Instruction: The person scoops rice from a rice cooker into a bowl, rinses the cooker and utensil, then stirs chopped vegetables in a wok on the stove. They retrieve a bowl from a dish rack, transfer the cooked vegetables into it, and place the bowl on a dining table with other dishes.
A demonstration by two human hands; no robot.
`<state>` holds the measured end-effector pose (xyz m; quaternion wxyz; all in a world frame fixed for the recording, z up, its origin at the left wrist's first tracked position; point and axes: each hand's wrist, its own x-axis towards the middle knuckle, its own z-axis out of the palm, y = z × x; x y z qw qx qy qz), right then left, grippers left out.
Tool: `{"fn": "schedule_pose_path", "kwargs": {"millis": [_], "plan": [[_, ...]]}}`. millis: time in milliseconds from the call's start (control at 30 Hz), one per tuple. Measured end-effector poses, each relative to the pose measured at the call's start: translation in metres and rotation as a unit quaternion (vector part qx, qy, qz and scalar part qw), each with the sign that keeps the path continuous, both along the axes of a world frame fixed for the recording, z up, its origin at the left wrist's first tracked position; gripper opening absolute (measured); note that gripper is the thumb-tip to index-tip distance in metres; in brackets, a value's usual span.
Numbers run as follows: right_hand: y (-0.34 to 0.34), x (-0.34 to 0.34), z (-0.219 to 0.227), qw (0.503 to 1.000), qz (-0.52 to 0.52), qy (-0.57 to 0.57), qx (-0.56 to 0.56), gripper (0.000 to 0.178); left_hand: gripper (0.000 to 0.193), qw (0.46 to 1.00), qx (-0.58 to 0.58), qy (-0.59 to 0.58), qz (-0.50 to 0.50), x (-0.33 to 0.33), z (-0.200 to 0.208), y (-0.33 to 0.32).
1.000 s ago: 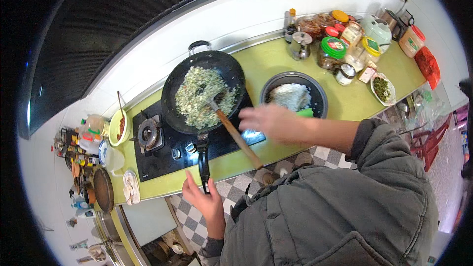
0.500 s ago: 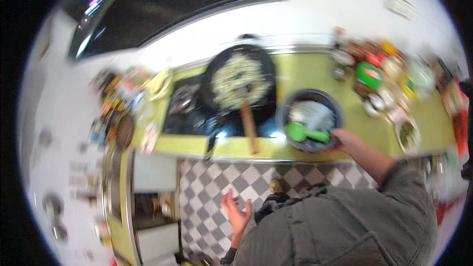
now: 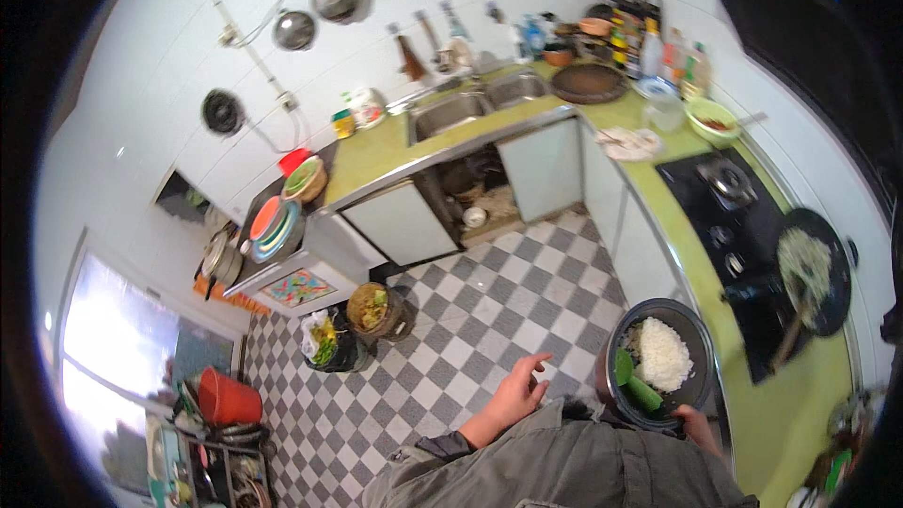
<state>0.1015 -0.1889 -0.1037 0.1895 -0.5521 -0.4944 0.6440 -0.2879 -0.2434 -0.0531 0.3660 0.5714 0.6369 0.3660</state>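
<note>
My right hand [image 3: 698, 430] grips the rim of a dark rice cooker inner pot [image 3: 701, 329] close to my body, beside the counter edge. White cooked rice [image 3: 664, 356] lies in the pot, along with a green rice paddle [image 3: 642, 392]. Left of the pot, my left hand [image 3: 518, 389] is in the air over the floor, fingers apart and holding nothing. On the stove at the right, a black wok [image 3: 840, 294] holds pale shredded food [image 3: 804, 261], and a wooden-handled spatula [image 3: 788, 339] leans in it.
A double sink [image 3: 450, 119] is set in the green counter [image 3: 367, 162] across the room. Bottles [image 3: 651, 49] and a light green bowl [image 3: 713, 122] stand beyond the black stove [image 3: 720, 226]. Bins with food scraps [image 3: 381, 310] and a red bucket [image 3: 229, 397] are on the checkered floor [image 3: 433, 367].
My view has swung left from the stove toward the sink and floor. The pot, held in my right hand, has come off the counter to in front of my body.
</note>
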Motion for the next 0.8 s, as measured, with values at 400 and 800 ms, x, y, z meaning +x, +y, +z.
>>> {"fn": "schedule_pose_path", "kwargs": {"millis": [400,800], "plan": [[0.140,-0.420,0.047,0.838,0.143,0.315,-0.422,0.048,0.090,0.942,0.217,0.221,0.128,-0.236,0.080,0.027],[0.260,-0.722,0.085,0.822,0.431,0.185,-0.323,0.046,0.046,0.861,0.190,0.251,0.399,-0.448,0.088,0.097]]}}
